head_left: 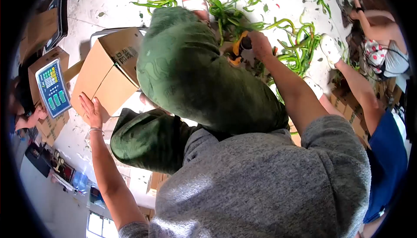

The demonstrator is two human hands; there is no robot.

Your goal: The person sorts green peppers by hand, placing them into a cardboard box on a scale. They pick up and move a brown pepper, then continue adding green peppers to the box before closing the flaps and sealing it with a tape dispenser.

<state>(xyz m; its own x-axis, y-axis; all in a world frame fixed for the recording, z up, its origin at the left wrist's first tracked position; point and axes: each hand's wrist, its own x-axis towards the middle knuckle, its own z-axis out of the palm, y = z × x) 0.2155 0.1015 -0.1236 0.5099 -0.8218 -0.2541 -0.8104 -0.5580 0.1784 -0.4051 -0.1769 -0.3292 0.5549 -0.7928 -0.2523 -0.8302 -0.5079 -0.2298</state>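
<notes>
My left hand point(90, 111) lies flat with its fingers stretched out against the lower side of a closed cardboard box point(104, 83). A seam runs across the box, and dark printing shows on its far face. Beyond my raised knee, my right hand point(259, 46) is closed round what looks like an orange-and-black tape dispenser point(238, 46). My leg partly hides this tool and the floor under it. Long green peppers point(299, 49) lie in piles on the floor just past my right hand.
A scale display point(53, 88) with a keypad stands left of the box, and another person's hand point(40, 112) is beside it. More cardboard boxes point(41, 29) are at the far left. People sit at the right, near a pale shoe point(330, 49) and more boxes point(347, 107).
</notes>
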